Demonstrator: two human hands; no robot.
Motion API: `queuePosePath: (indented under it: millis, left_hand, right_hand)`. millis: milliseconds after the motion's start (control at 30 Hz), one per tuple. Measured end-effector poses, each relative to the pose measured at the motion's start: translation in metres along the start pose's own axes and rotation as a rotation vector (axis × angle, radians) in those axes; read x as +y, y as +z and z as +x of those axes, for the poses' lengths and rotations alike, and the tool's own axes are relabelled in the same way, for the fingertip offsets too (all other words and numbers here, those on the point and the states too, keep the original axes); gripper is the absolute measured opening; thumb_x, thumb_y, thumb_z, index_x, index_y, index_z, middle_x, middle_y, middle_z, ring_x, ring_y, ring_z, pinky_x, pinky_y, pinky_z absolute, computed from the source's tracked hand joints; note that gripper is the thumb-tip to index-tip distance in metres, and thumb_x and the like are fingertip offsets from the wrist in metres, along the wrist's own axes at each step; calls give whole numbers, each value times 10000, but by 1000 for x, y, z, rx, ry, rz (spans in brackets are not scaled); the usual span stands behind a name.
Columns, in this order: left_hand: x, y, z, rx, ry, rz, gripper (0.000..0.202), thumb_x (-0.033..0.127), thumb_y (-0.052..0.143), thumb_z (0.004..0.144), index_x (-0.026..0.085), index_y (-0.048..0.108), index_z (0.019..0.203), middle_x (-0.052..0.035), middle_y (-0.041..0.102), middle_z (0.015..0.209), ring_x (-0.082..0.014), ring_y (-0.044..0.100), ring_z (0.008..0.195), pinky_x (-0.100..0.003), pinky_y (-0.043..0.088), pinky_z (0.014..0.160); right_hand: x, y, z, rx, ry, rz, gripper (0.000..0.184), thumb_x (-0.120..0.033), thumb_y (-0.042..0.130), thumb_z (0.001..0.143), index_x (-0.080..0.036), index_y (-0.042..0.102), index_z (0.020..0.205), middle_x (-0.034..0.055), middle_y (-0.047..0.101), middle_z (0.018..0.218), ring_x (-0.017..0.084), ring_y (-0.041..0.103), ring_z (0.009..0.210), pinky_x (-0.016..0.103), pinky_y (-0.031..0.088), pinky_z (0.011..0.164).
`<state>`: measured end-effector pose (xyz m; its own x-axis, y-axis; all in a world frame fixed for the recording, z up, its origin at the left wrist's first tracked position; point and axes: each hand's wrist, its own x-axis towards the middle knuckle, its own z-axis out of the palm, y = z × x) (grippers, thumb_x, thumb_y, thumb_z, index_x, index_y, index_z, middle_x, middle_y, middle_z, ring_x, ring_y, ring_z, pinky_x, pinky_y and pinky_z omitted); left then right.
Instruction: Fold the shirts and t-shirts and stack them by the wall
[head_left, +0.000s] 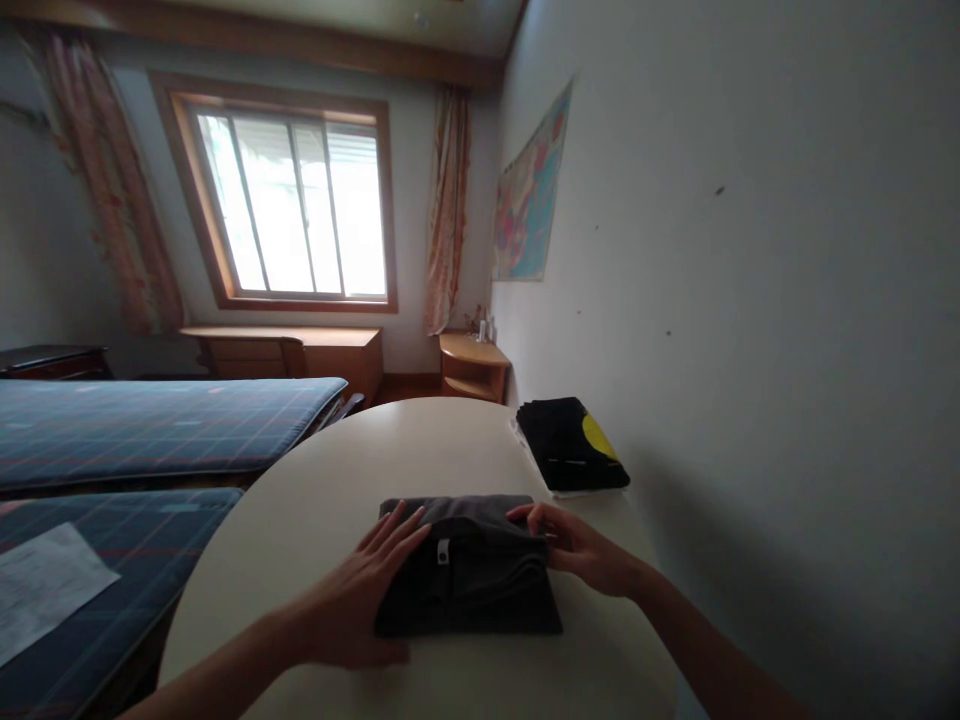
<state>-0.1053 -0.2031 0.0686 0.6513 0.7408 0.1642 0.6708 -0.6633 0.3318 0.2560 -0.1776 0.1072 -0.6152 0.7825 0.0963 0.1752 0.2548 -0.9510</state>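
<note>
A folded dark grey garment (480, 600) with a small white label lies on the round white table (390, 440) in front of me. My left hand (375, 575) rests on its left side, fingers stretched out over the cloth and the thumb near the front left corner. At the garment's right edge, my right hand (577, 545) has bent fingers closed on the cloth near the upper corner. Farther back on the right, a folded black garment (566, 450) with a yellow patch sits on white material by the table's edge.
A white wall (750, 300) runs close along the right side. Plaid-covered mattresses (165, 425) stand to the left, with a paper sheet (52, 585) on the nearer one. Beyond the table are a wooden desk (337, 340) and a corner shelf (474, 350).
</note>
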Motion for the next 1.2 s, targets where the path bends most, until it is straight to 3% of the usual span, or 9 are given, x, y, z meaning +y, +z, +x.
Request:
queuePosePath:
  millis: [167, 267, 333, 433, 500, 700, 900, 1033, 1200]
  left_hand:
    - [50, 29, 40, 257, -36, 103, 1214, 449, 788, 611, 244, 57, 1558, -113, 28, 1632, -391, 46, 1480, -575, 174, 1178]
    - [74, 37, 65, 347, -35, 91, 1092, 412, 753, 650, 215, 149, 1538, -145, 204, 1594, -395, 164, 1456, -583, 202, 1161]
    - [84, 37, 78, 384, -70, 63, 879, 336, 688, 714, 199, 286, 1484, -154, 400, 1489, -363, 355, 1371, -538, 289, 1124]
    - [87, 29, 92, 388, -172, 10, 424, 236, 606, 774, 208, 550, 1193, -114, 636, 1174, -297, 578, 1097, -435, 443, 946]
    - [83, 24, 98, 416, -253, -27, 220, 219, 593, 793, 216, 584, 1013, -83, 676, 1005, -275, 617, 963, -392, 461, 844]
    - [79, 15, 105, 512, -366, -123, 116, 246, 615, 827, 230, 586, 938, -34, 689, 883, -229, 635, 855, -321, 429, 780]
    - [77, 13, 100, 570, -355, -163, 101, 222, 611, 838, 216, 586, 936, -23, 686, 875, -201, 627, 823, -295, 420, 756]
    - [74, 11, 100, 588, -343, -205, 99, 224, 605, 847, 208, 584, 943, -30, 685, 865, -200, 629, 810, -294, 429, 745]
    - [73, 8, 101, 600, -346, -230, 94, 213, 596, 852, 201, 581, 944, -32, 682, 846, -200, 632, 783, -298, 436, 731]
  right_hand:
    - [-2, 2, 1, 6, -37, -26, 254, -381, 654, 848, -196, 488, 899, 129, 519, 1340, 255, 526, 1220, 413, 448, 995]
    - [-6, 4, 4, 33, -67, -40, 248, -369, 655, 853, -195, 491, 916, 108, 557, 1271, 225, 556, 1166, 395, 449, 1002]
    - [-9, 6, 6, 53, -92, -49, 248, -373, 658, 856, -194, 503, 932, 88, 582, 1220, 206, 582, 1116, 382, 455, 997]
    - [-9, 8, 10, 114, -127, -78, 263, -389, 652, 861, -199, 531, 997, 71, 603, 1175, 196, 612, 1061, 372, 476, 968]
    - [-2, 9, 14, 227, -119, -151, 318, -398, 640, 860, -210, 526, 1090, 74, 606, 1174, 197, 624, 1031, 371, 496, 927]
    - [46, 14, 35, 658, 43, -511, 773, -426, 757, 688, -187, 422, 1342, 148, 489, 1378, 276, 554, 1155, 434, 458, 976]
    - [73, 5, 49, 524, 102, -284, 450, -264, 654, 742, -188, 556, 1174, 85, 691, 1070, 224, 667, 939, 335, 540, 770]
    - [72, -10, 46, 448, 59, -295, 320, -308, 646, 771, -186, 620, 1066, 72, 710, 1010, 218, 681, 890, 321, 546, 738]
    - [71, -21, 45, 372, 35, -311, 394, -375, 655, 790, -186, 615, 1133, 73, 703, 1049, 203, 679, 850, 306, 542, 717]
